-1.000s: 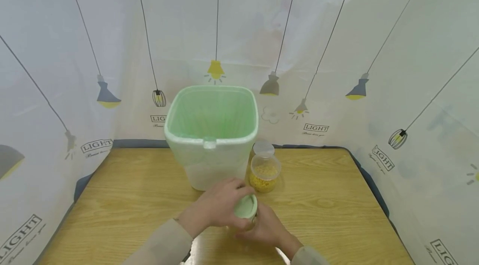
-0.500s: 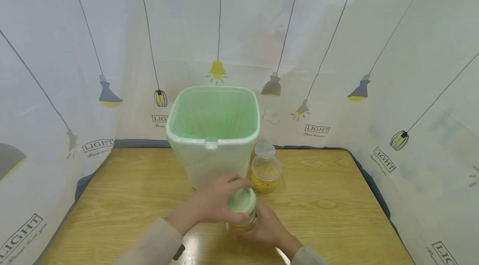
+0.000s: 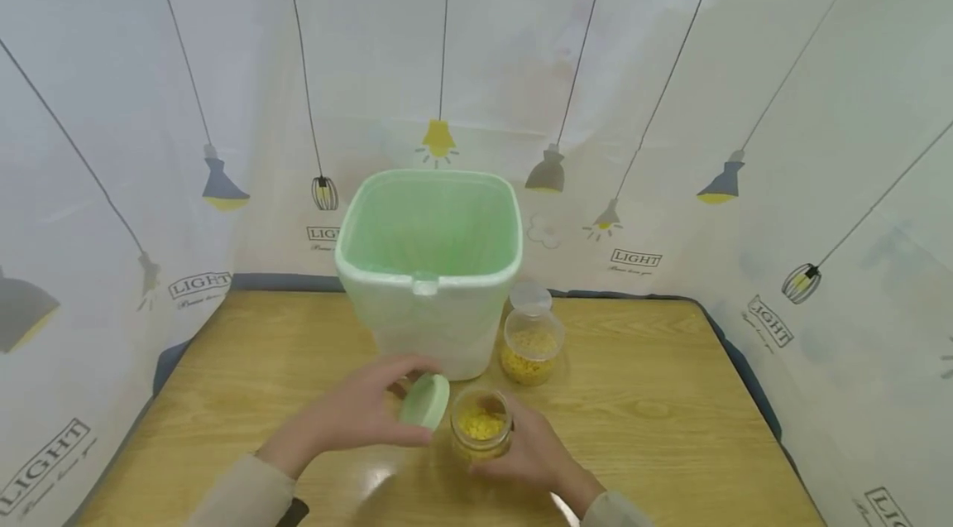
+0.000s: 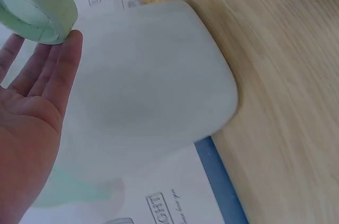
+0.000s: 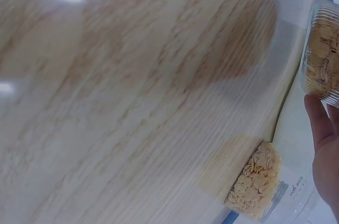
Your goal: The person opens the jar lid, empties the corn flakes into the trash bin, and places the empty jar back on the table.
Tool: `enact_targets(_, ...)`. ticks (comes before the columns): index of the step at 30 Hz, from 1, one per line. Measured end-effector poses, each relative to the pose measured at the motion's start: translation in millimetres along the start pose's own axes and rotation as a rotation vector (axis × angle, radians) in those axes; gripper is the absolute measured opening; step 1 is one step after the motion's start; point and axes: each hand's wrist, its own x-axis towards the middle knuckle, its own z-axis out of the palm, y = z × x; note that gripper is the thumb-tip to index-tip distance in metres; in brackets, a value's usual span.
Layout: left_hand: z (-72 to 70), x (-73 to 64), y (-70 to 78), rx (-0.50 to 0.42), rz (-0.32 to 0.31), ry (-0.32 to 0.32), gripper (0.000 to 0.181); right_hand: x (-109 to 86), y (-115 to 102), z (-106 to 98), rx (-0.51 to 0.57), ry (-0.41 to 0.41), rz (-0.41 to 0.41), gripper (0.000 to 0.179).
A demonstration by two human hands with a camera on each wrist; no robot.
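Over the wooden table (image 3: pixel 655 436), your left hand (image 3: pixel 353 411) pinches the green lid (image 3: pixel 423 404), steeply tilted, just beside the glass jar (image 3: pixel 475 451), whose mouth faces up, long axis near upright; your right hand (image 3: pixel 534 446) grips its side.

In the right wrist view, the right edge cuts through the glass jar (image 5: pixel 322 52) and the right hand (image 5: pixel 327 166).
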Motion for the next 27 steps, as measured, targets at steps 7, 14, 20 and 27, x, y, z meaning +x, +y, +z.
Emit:
enact_targets(7, -11.5, -28.8, -26.5, -0.079, -0.067, 0.061, 0.069, 1.2, 0, 2, -0.002, -0.006, -0.011, 0.087)
enact_targets(14, -23.4, -49.8, -56.7, -0.102, -0.212, 0.161, 0.067, 3.4, -3, 2, 0.013, -0.043, 0.058, 0.088)
enact_targets(20, -30.7, -66.6, -88.5, -0.068, -0.278, 0.241, 0.069, 4.1, -5, 3, 0.018, -0.045, 0.07, 0.087)
enact_targets(27, -35.3, -84.8, -116.4, -0.063, -0.323, 0.279, 0.072, 3.9, -5, 4, 0.011, -0.042, 0.052, 0.088)
